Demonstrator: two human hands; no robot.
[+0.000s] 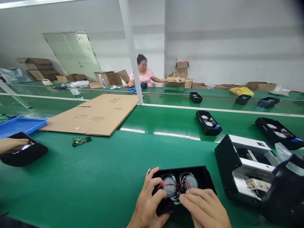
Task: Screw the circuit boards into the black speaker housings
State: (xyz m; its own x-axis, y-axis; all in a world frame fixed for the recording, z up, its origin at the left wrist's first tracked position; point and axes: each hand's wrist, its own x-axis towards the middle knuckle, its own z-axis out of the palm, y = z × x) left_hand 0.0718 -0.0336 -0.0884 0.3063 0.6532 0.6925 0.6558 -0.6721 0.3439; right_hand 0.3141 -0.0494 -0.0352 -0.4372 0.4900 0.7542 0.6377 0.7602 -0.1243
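Observation:
A black speaker housing (201,177) lies open side up on the green bench in front of me. Inside it sit two round speakers (169,186) with red and black wires (184,183). A bit of green circuit board (177,202) shows between my hands. My left hand (152,199) is wrapped round the housing's left side, its fingers reaching over the edge near the wires. The fingers of my right hand (205,205) are pressed together low in the housing, by the board and wires; what they pinch is hidden.
To my right stands a white-and-black machine (249,171). Other speaker housings (208,123) rest farther back. A flat cardboard sheet (95,114), blue tray (26,125) and circuit boards (81,141) lie left. A co-worker's hand (14,145) is in another housing; another person (144,74) sits opposite.

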